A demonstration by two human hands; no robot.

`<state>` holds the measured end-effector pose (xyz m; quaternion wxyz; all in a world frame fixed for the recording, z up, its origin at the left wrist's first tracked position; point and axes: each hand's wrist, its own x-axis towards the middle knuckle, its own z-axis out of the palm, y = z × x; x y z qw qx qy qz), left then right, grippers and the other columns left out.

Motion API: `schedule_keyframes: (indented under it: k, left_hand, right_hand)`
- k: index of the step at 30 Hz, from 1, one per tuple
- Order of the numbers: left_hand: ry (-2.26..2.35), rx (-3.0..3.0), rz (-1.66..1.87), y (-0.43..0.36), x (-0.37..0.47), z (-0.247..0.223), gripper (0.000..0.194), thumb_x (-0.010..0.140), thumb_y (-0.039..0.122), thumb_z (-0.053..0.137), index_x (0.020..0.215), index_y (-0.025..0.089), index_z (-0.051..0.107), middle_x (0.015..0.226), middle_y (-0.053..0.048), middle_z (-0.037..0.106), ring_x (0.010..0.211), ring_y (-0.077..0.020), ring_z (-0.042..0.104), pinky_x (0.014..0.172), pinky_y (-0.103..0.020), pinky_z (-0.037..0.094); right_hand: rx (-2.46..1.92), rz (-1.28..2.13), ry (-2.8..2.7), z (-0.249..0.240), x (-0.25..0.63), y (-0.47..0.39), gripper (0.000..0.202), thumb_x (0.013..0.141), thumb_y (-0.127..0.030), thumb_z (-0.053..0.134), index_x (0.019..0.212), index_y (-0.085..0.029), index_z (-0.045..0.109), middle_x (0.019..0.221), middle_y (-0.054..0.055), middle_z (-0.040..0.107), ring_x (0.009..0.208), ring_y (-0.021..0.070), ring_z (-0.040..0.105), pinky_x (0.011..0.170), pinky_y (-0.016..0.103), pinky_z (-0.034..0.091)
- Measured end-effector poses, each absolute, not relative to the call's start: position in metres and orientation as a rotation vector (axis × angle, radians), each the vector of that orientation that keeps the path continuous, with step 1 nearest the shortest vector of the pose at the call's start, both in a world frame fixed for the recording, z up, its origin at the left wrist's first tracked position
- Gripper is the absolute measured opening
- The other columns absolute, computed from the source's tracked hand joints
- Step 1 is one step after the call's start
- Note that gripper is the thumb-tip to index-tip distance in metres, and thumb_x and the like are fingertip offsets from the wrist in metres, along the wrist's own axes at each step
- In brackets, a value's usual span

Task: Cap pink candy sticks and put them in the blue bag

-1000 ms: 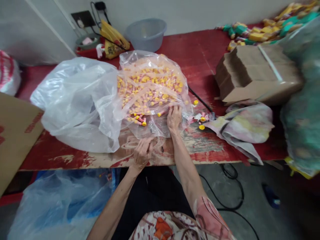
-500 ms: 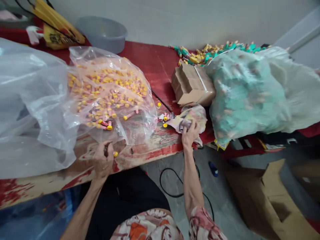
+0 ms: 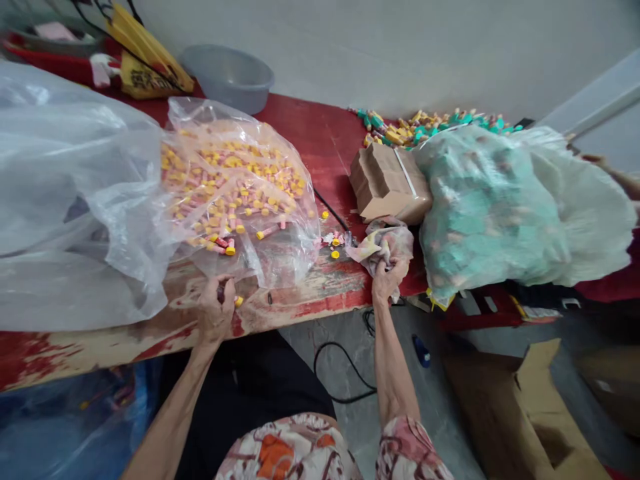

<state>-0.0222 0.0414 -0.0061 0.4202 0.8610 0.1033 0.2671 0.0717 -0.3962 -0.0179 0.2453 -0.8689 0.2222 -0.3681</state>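
My left hand (image 3: 215, 312) is closed at the table's front edge, below the clear bag (image 3: 295, 257) of pink tubes with yellow caps. A small yellow-capped tube (image 3: 239, 301) is in its fingers; the yellow end pokes out on the right and a dark red part shows between thumb and fingers. My right hand (image 3: 389, 281) grips a stained, crumpled cloth (image 3: 395, 241) on the table, fingers pressed into its folds. Just left of the cloth lie loose yellow caps (image 3: 335, 254) and small pink and white bits.
Behind the cloth stands a brown cardboard bundle (image 3: 387, 180); a large bag of green pieces (image 3: 490, 207) is to its right. A grey basin (image 3: 227, 77) sits at the back. Large clear plastic (image 3: 75, 200) covers the left. Below are a black cable (image 3: 345, 367) and an open carton (image 3: 520, 400).
My right hand has drawn the cloth into a tighter bunch, with its fingers deeper in the folds. My left hand keeps its hold. The whole view has shifted slightly.
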Motion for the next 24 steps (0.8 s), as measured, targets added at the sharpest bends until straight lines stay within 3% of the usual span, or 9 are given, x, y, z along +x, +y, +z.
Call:
schedule_keyframes:
  k: [3, 7, 9, 14, 19, 21, 24]
  left_hand:
    - [0.181, 2.157, 0.742, 0.039, -0.026, -0.007, 0.030, 0.108, 0.043, 0.053, 0.104, 0.021, 0.073, 0.095, -0.008, 0.077, 0.084, -0.0231, 0.071, 0.081, -0.035, 0.058]
    - [0.019, 2.163, 0.990, 0.035, -0.035, -0.008, 0.026, 0.112, 0.035, 0.053, 0.109, 0.021, 0.074, 0.102, -0.010, 0.079, 0.097, -0.0246, 0.075, 0.094, -0.038, 0.061]
    - [-0.096, 2.230, 1.041, 0.033, -0.036, -0.010, 0.023, 0.113, 0.031, 0.053, 0.114, 0.021, 0.075, 0.106, -0.011, 0.080, 0.102, -0.0250, 0.076, 0.100, -0.039, 0.060]
    - [-0.276, 2.391, 0.823, 0.031, -0.031, -0.017, 0.029, 0.115, 0.025, 0.049, 0.130, 0.021, 0.074, 0.113, -0.011, 0.082, 0.104, -0.0252, 0.077, 0.103, -0.040, 0.059]
    - [-0.235, 2.319, 0.788, 0.036, -0.029, -0.018, 0.025, 0.112, 0.027, 0.051, 0.122, 0.020, 0.073, 0.110, -0.012, 0.081, 0.105, -0.0254, 0.078, 0.100, -0.038, 0.061]
    - [-0.197, 2.301, 0.771, 0.036, -0.030, -0.016, 0.024, 0.111, 0.029, 0.052, 0.119, 0.020, 0.072, 0.107, -0.011, 0.079, 0.099, -0.0247, 0.077, 0.097, -0.037, 0.061]
    - [-0.099, 2.291, 0.716, 0.036, -0.030, -0.013, 0.025, 0.110, 0.035, 0.053, 0.116, 0.021, 0.072, 0.102, -0.010, 0.078, 0.090, -0.0239, 0.074, 0.091, -0.037, 0.062]
  right_hand:
    - [-2.409, -0.974, 0.528, -0.012, 0.070, -0.391, 0.037, 0.108, -0.047, 0.042, 0.098, -0.021, 0.065, 0.104, 0.014, 0.065, 0.103, 0.0318, 0.061, 0.103, 0.058, 0.054]
    - [-2.403, -1.059, 0.462, 0.002, 0.067, -0.363, 0.048, 0.111, -0.048, 0.038, 0.119, -0.017, 0.074, 0.137, 0.025, 0.064, 0.133, 0.0399, 0.056, 0.119, 0.068, 0.043]
    - [-2.398, -1.117, 0.305, 0.008, 0.065, -0.335, 0.049, 0.114, -0.047, 0.038, 0.130, -0.017, 0.073, 0.142, 0.025, 0.063, 0.137, 0.0385, 0.056, 0.121, 0.066, 0.043]
    - [-2.436, -0.934, -0.199, 0.011, 0.058, -0.261, 0.042, 0.115, -0.037, 0.040, 0.132, -0.021, 0.074, 0.134, 0.018, 0.070, 0.130, 0.0309, 0.065, 0.116, 0.053, 0.051]
    - [-2.575, -0.841, 0.190, 0.000, 0.054, -0.274, 0.049, 0.109, -0.039, 0.050, 0.151, -0.019, 0.065, 0.155, 0.025, 0.059, 0.145, 0.0382, 0.053, 0.114, 0.057, 0.048]
    - [-2.639, -0.789, 0.335, -0.003, 0.053, -0.301, 0.045, 0.104, -0.034, 0.052, 0.142, -0.018, 0.069, 0.152, 0.025, 0.061, 0.140, 0.0397, 0.055, 0.113, 0.058, 0.046]
    - [-2.615, -0.774, 0.389, -0.006, 0.054, -0.345, 0.032, 0.097, -0.025, 0.046, 0.114, -0.019, 0.073, 0.123, 0.019, 0.072, 0.118, 0.0353, 0.062, 0.110, 0.056, 0.047]
